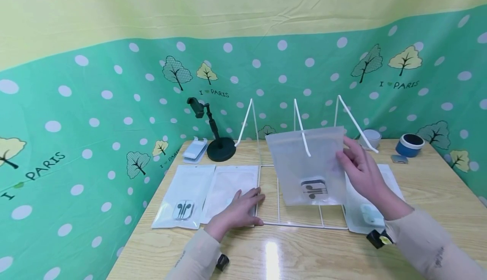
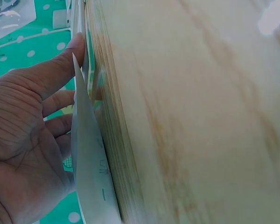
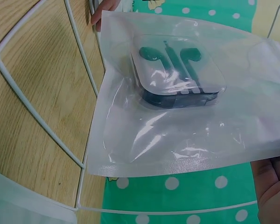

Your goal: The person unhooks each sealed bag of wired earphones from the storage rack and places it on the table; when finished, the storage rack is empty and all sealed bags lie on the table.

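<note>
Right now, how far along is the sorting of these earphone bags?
Early on. The white wire rack holds nothing yet. The right hand holds a frosted earphone bag upright over it. The left hand rests on the flat bags waiting beside.

Left hand [image 1: 239,208] flat, right hand [image 1: 361,168] pinching.
</note>
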Demonstrator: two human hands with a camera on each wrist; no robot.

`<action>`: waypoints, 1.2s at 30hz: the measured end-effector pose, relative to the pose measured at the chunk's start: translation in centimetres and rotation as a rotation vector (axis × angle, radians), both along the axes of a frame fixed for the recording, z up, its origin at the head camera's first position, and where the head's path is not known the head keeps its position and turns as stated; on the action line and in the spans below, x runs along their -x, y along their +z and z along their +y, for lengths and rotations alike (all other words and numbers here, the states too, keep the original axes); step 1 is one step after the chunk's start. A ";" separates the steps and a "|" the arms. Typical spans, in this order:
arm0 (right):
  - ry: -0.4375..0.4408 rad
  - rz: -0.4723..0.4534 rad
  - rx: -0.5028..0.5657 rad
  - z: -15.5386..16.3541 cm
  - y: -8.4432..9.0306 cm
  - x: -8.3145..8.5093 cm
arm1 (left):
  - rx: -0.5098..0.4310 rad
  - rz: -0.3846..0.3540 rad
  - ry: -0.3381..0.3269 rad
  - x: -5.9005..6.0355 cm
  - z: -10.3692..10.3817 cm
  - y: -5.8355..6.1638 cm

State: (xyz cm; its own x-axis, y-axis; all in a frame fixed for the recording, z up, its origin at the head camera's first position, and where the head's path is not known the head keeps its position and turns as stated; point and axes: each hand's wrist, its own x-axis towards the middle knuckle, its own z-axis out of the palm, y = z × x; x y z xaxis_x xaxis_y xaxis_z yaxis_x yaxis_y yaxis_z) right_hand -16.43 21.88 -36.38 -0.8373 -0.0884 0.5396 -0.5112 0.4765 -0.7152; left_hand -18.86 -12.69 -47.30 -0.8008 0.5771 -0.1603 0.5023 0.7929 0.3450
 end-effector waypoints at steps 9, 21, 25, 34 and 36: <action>0.020 -0.032 -0.008 0.4 0.2 -1.5 | -0.008 -0.001 -0.004 0.0 -0.1 -0.1; -0.007 -0.016 -0.012 0.4 0.6 -3.4 | -0.016 -0.016 0.004 0.1 -0.1 -0.1; 0.009 -0.001 0.010 0.6 0.6 -3.9 | -0.012 -0.002 -0.002 0.1 -0.2 -0.3; 0.023 -0.015 -0.002 0.7 1.1 -5.1 | -0.009 0.005 -0.006 0.2 -0.2 -0.4; 0.024 -0.005 0.006 0.7 1.2 -5.3 | -0.009 0.002 -0.006 0.2 -0.2 -0.5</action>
State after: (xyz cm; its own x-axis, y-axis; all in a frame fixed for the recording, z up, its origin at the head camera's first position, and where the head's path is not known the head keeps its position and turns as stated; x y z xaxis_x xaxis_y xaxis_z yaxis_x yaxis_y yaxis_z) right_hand -11.18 22.63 -35.15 -0.8376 -0.1059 0.5358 -0.5190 0.4600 -0.7204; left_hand -19.11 -12.86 -47.76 -0.7978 0.5830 -0.1536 0.5073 0.7868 0.3516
